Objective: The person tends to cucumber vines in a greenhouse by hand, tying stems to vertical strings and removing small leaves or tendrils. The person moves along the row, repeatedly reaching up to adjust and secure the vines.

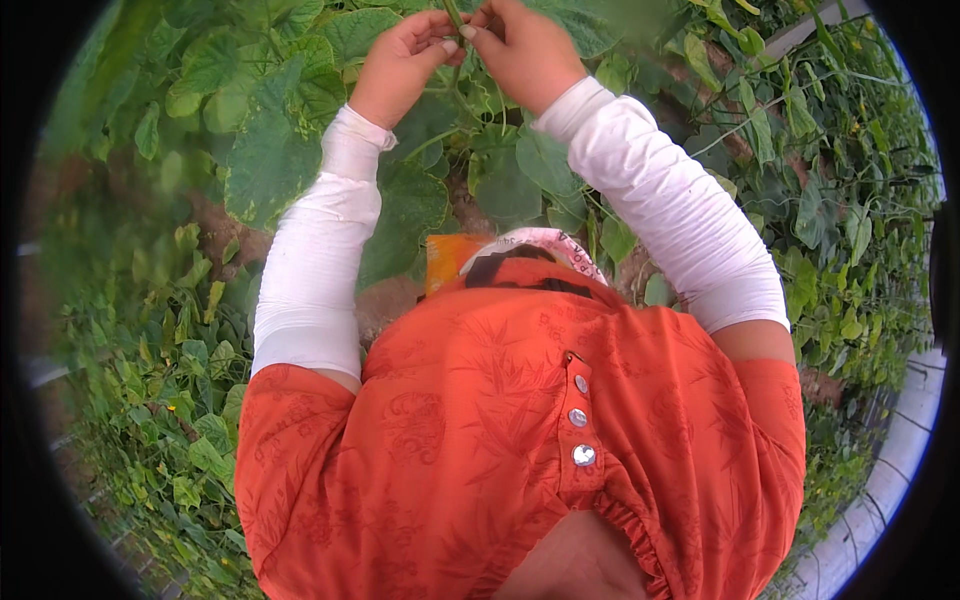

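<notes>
At the top of the view, both hands meet at a green vine stem (453,10). My left hand (397,67) pinches it between thumb and fingers. From the other side, my right hand (529,56) grips the same stem, its thumb tip close to the left thumb. The upper stem runs out of the picture. Below the fingers hang thin stalks and curly tendrils (487,105). Broad, lobed leaves (274,157) of a cucumber-like plant surround the hands, some with yellowed edges. White sleeve covers (315,255) reach from wrist to upper arm.
Dense climbing vines (817,202) stand on both sides, with brown soil (386,300) showing between leaves. At my waist, below the orange shirt (480,390), are a pink-and-white printed bag (574,251) and an orange packet (444,259). A pale curved surface (892,450) edges the right.
</notes>
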Demonstrator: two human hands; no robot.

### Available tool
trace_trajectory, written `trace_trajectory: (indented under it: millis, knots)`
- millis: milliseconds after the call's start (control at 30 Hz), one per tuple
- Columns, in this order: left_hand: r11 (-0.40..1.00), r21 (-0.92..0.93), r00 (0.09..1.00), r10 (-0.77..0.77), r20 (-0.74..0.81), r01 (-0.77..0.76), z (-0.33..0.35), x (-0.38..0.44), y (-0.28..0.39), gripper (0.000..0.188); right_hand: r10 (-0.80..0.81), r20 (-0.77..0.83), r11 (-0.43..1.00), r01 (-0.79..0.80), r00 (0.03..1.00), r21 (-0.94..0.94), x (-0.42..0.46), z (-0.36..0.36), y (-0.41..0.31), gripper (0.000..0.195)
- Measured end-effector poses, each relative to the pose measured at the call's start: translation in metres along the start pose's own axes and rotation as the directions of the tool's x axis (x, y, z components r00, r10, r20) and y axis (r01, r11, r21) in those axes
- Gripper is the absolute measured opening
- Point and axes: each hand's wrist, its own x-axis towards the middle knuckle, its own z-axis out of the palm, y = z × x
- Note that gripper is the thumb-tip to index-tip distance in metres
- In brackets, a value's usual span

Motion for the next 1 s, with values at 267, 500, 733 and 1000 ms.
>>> trace_trajectory:
  millis: [267,500,733,1000]
  knots:
    - [0.956,0.033,0.912,0.29,-0.291,-0.293,0.066,-0.054,0.008,0.027,-0.131,0.118,0.977,0.149,0.984,-0.152,0.012,-0.028,-0.031,0.024]
    - [0.569,0.814,0.985,-0.169,-0.023,0.116,0.043,-0.127,-0.125,0.036,-0.191,0.086,0.974,0.2,0.978,-0.106,-0.007,-0.022,-0.032,0.021]
    - [0.298,0.774,0.71,-0.654,-0.261,0.559,-0.009,-0.042,-0.225,0.048,-0.207,0.182,0.96,0.235,0.961,-0.151,-0.015,-0.017,-0.044,0.024]
    - [0.347,0.708,0.5,-0.866,-0.009,0.615,-0.018,-0.04,-0.273,0.038,-0.253,0.244,0.967,0.242,0.936,0.077,-0.016,-0.031,-0.061,0.021]
